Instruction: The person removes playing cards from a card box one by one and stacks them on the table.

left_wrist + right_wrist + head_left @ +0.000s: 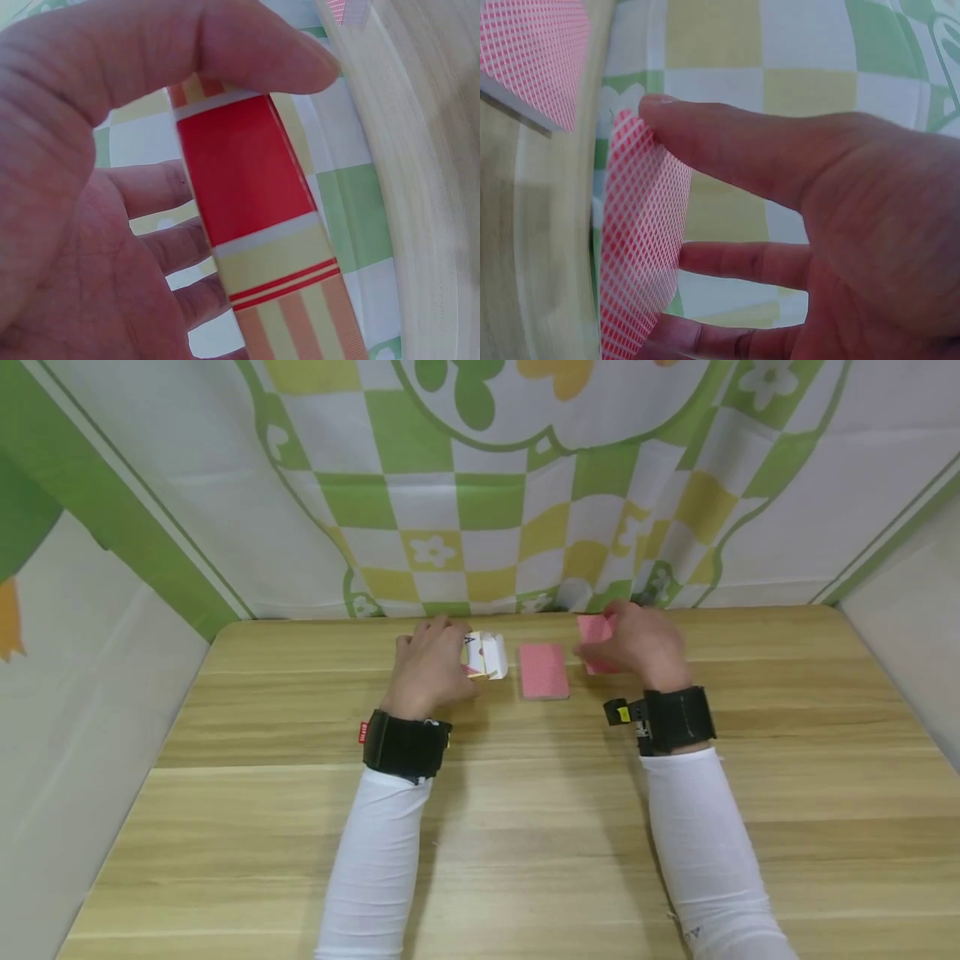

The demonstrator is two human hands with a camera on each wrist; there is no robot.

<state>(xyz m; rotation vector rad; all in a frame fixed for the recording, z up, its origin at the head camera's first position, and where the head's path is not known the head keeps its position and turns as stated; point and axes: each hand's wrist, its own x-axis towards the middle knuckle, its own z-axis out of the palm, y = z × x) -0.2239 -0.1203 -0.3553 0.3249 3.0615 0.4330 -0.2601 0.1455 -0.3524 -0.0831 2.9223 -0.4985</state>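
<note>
In the head view, my left hand (426, 670) grips a small playing card box (491, 657) whose white flap stands open toward the right. The left wrist view shows the side of this card box (246, 171), with a red panel and stripes, between thumb and fingers. My right hand (647, 642) pinches a red-and-white patterned playing card (595, 631) by its edges; the right wrist view has the card (641, 232) tilted, thumb at one end and fingers at the other. Between the hands lies a face-down deck of cards (543, 671), apart from both.
A wooden table (510, 827) carries everything, its far edge just behind the hands. Beyond that edge hangs a green, yellow and white checked curtain (420, 502). Pale walls stand at the left and right sides.
</note>
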